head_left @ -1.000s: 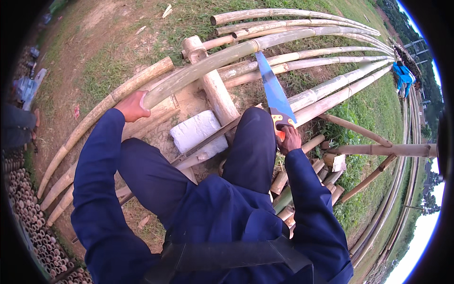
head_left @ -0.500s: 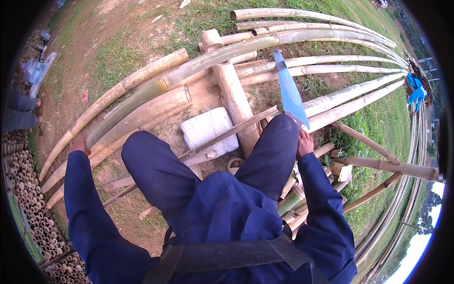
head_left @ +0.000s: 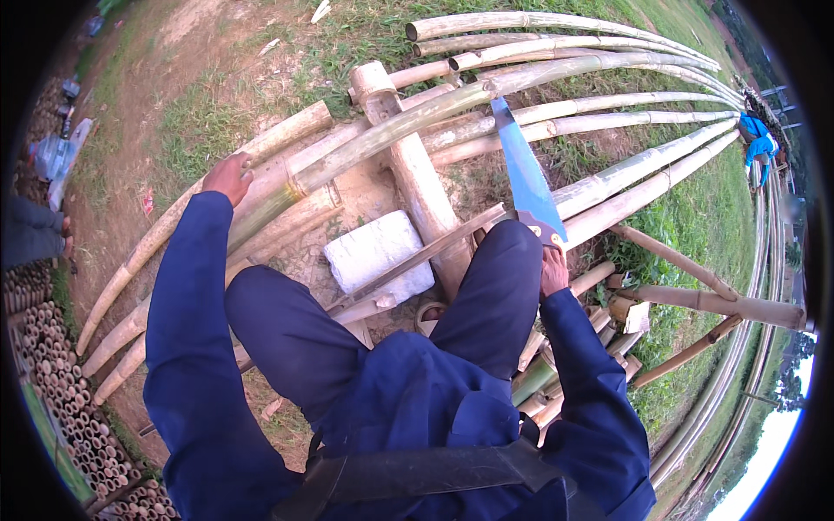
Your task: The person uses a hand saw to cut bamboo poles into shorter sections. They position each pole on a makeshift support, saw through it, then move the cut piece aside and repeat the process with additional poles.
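Observation:
My right hand point(head_left: 553, 271) grips the handle end of a hand saw point(head_left: 530, 169) beside my right knee. Its blue blade points away from me, with the tip close to a long greenish bamboo pole point(head_left: 347, 156). That pole lies aslant over a thick bamboo crosspiece point(head_left: 421, 169). My left hand point(head_left: 228, 178) is over the bamboo on the left, next to a shorter pale pole point(head_left: 291, 126); its fingers are apart and hold nothing. Whether it touches the bamboo I cannot tell. The near end of the greenish pole is partly hidden by my left sleeve.
A white block point(head_left: 378, 252) lies between my knees under a split bamboo strip point(head_left: 426, 252). Several long poles point(head_left: 651, 169) stretch to the far right. Cut bamboo tubes point(head_left: 69, 373) are stacked at left. Another person's leg point(head_left: 35, 230) shows at the left edge.
My left hand has moved away from the greenish pole's near end, forward and to the right. The saw stays in my right hand, almost unmoved. The view has shifted slightly.

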A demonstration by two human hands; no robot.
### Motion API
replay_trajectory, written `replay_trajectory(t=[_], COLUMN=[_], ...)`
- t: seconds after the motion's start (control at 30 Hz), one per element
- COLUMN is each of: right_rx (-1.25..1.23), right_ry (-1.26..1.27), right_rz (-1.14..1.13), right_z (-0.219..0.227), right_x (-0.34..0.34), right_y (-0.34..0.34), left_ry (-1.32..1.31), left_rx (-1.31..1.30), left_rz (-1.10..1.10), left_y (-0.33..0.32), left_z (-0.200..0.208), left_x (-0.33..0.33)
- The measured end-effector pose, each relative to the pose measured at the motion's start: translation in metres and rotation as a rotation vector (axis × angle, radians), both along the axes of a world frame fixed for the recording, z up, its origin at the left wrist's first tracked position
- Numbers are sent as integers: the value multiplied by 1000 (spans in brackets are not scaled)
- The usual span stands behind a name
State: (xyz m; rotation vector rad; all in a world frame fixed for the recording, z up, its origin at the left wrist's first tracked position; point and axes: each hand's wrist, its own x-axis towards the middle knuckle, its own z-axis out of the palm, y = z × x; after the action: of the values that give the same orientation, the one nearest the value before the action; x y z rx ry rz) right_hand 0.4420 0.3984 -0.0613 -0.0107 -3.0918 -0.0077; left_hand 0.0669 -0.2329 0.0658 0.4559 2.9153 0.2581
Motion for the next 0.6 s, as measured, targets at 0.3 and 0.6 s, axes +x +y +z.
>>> replay_trajectory(t=[0.3, 0.6], right_rx=[-113, -82], right_ry=[9, 296], right_rz=[-126, -253], right_z=[58, 72], right_x=[-24, 8], right_y=[-32, -36], left_ry=[-95, 26], left_rx=[-97, 81], left_rz=[-51, -126], left_y=[267, 263], left_z=[-26, -25], left_x=[-8, 9])
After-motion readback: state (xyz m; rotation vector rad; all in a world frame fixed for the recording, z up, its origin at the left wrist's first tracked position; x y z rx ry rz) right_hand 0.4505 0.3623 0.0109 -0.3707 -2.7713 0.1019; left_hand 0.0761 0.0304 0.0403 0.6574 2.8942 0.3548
